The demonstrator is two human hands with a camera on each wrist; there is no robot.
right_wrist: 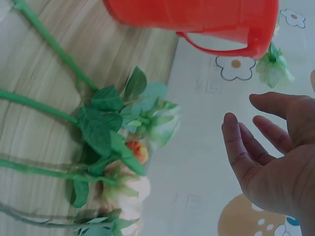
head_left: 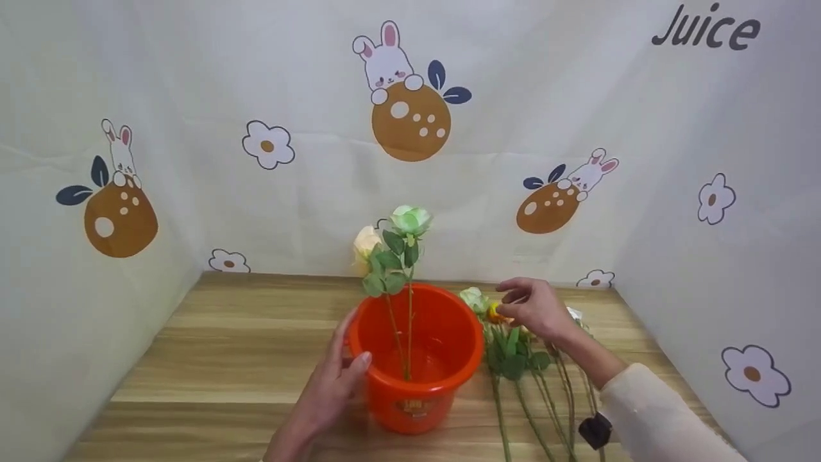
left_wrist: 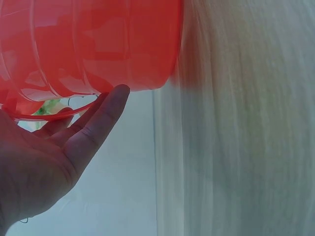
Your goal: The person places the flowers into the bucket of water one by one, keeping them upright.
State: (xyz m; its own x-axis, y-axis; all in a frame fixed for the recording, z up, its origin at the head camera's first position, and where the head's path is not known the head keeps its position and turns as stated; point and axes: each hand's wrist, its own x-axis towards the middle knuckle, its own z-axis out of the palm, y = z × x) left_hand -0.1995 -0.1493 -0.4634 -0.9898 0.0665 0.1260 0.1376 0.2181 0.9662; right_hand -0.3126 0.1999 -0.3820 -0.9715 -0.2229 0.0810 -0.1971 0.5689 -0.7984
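Observation:
An orange-red plastic bucket [head_left: 410, 410] stands upright, holding two artificial roses, a pale green one [head_left: 410, 220] and a cream one [head_left: 367, 244]. My left hand [head_left: 333, 369] rests against the bucket's left side, thumb by the rim; in the left wrist view its fingers lie fairly straight along the wall beside the handle [left_wrist: 54, 117]. Above the flowers lying right of the bucket is my right hand [head_left: 535, 308], its fingers loosely bent and nothing between them. Under it lie a white-green rose [right_wrist: 162, 123], a small orange-yellow bloom [right_wrist: 138, 151] and a pale peach rose [right_wrist: 125, 191].
Long green stems [head_left: 529, 414] run from the blooms toward the table's front edge. A small black object [head_left: 595, 430] lies among them. The wood-grain table [head_left: 237, 346] is enclosed by a printed cloth [head_left: 308, 212] at the back and both sides.

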